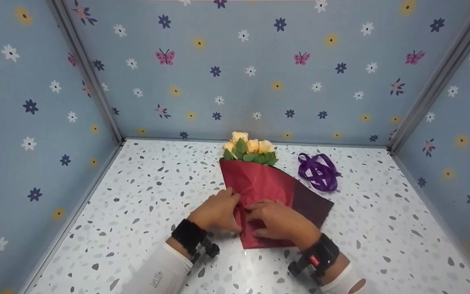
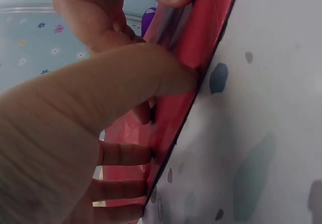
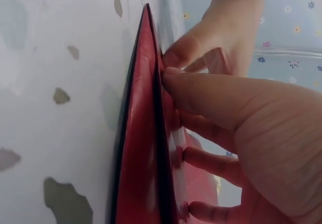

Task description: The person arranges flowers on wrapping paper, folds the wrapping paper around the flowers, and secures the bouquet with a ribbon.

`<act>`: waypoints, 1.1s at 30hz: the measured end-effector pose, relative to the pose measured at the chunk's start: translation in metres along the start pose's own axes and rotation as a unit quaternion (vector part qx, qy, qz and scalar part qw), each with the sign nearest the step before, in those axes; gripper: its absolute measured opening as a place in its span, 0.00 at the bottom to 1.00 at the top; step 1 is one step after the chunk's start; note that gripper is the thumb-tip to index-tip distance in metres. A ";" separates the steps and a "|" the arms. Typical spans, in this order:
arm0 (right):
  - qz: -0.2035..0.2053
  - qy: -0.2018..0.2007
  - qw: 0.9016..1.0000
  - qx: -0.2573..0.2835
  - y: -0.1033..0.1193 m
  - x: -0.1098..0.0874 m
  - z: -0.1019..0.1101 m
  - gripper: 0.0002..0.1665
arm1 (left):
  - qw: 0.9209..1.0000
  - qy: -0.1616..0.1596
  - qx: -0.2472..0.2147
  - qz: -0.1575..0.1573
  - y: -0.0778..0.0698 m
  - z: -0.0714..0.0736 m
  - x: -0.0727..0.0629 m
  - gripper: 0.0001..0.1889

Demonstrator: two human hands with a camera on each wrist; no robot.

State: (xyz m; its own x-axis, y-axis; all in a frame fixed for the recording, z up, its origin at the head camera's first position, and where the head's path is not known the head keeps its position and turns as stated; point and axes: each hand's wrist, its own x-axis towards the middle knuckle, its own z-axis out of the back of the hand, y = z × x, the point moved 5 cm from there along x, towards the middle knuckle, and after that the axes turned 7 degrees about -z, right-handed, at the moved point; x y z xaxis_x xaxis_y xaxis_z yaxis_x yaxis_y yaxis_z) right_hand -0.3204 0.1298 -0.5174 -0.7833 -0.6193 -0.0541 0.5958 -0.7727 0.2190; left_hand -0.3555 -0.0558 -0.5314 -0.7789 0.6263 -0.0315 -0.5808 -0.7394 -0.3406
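Observation:
A bouquet of pale peach roses (image 1: 253,146) with green leaves lies on the speckled table, its stems hidden inside red wrapping paper (image 1: 269,179). A dark brown side of the sheet (image 1: 310,206) shows at the right. Along the paper's left edge rests my left hand (image 1: 218,209), fingers spread and fairly straight, thumb touching the edge in the left wrist view. My right hand (image 1: 278,220) presses on the folded red layer just beside it, its fingertips and thumb (image 3: 201,90) touching the paper near a dark-edged fold. The two hands are close together.
A loose coil of purple ribbon (image 1: 320,171) lies to the right of the bouquet. Blue panels with flowers and butterflies (image 1: 251,81) stand behind and on both sides of the white speckled tabletop (image 1: 149,183).

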 end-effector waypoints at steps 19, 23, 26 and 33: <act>-0.003 -0.014 1.000 0.003 -0.005 -0.002 0.004 0.26 | 0.997 0.059 0.027 0.029 -0.014 -0.007 -0.008 0.71; -0.003 -0.016 1.000 0.004 -0.005 -0.002 0.005 0.26 | 0.996 0.076 0.032 0.040 -0.018 -0.006 -0.010 0.73; -0.001 -0.011 1.000 0.007 -0.004 -0.003 0.004 0.26 | 0.995 0.081 0.033 0.045 -0.019 -0.008 -0.012 0.73; -0.012 -0.033 0.999 0.002 -0.010 -0.003 0.011 0.19 | 0.996 0.071 0.004 0.049 -0.017 -0.008 -0.012 0.73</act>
State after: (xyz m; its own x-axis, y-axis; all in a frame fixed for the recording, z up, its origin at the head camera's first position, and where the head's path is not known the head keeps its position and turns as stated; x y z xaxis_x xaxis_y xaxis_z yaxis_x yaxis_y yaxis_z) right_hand -0.3261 0.1405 -0.5087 -0.8070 -0.5905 0.0061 0.5768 -0.7859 0.2229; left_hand -0.3341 -0.0487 -0.5325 -0.7911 0.5790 -0.1973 -0.5055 -0.8004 -0.3223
